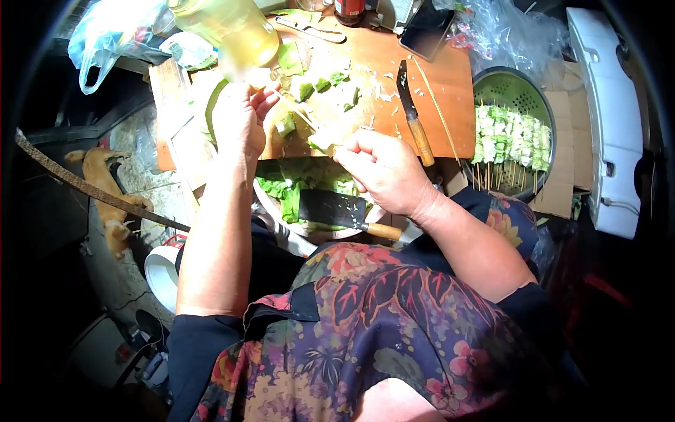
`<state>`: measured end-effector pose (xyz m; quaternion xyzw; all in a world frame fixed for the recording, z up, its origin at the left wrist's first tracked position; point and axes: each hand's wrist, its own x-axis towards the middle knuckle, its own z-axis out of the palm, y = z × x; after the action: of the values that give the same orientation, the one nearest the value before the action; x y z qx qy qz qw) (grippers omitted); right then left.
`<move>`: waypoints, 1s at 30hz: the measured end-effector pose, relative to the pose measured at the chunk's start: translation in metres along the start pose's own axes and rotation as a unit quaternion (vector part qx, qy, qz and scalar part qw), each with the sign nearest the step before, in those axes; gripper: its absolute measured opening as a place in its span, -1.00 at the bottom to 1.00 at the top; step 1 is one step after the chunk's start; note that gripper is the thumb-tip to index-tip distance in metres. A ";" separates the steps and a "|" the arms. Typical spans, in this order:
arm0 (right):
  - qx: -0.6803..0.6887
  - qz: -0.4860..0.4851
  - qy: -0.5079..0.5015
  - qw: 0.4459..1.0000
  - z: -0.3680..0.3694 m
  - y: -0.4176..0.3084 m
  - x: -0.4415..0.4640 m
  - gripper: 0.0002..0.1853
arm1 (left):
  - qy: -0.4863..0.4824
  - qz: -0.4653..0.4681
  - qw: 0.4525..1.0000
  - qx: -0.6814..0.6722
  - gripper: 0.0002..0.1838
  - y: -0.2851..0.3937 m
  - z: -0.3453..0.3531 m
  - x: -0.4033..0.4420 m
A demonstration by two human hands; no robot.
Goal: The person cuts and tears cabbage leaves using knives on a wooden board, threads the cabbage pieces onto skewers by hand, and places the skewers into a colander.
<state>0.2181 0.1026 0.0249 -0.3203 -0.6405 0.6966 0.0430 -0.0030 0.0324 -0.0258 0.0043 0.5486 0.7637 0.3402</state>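
Observation:
My left hand (242, 119) is closed at the left of the board, its fingertips pinching one end of a thin wooden skewer (299, 111). The stick slants down to my right hand (376, 165), whose thumb and fingers pinch a pale green vegetable piece (323, 144) at its other end. Glare hides how far the stick goes into the piece. Beyond my hands, several cut green pieces (302, 88) lie on the orange-brown cutting board (450, 91). Below them, a cleaver (330, 209) with a wooden handle rests across a basin of leafy greens (290, 200).
A curved knife (406, 95) and a loose skewer (430, 91) lie on the board's right. A metal colander (517, 84) holds several filled skewers (513, 141). A large jar (232, 32), a peeler (309, 29) and a phone (427, 32) stand or lie at the back. A dog (109, 197) lies on the floor at left.

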 end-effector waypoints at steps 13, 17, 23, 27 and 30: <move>0.020 0.021 -0.019 0.999 0.003 -0.004 -0.002 -0.83 | 0.019 0.030 0.999 0.008 -0.64 0.001 0.001 -0.003; 0.032 0.024 -0.018 0.999 0.004 -0.007 -0.002 -0.82 | -0.020 0.061 0.996 0.066 -0.65 0.003 0.007 -0.006; 0.123 0.024 -0.011 0.992 0.006 -0.001 -0.005 -0.88 | -0.067 0.123 0.986 0.089 -0.63 0.001 0.011 -0.011; 0.152 0.029 0.016 0.988 0.008 -0.003 -0.007 -0.86 | -0.091 0.115 0.982 0.121 -0.69 -0.002 0.012 -0.012; 0.156 0.029 0.007 0.987 0.008 -0.004 -0.009 -0.87 | -0.095 0.098 0.983 0.122 -0.70 0.002 0.019 -0.019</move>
<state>0.2197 0.0916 0.0316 -0.3328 -0.5143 0.7866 0.0772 0.0175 0.0375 -0.0094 0.1726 0.5999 0.7167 0.3110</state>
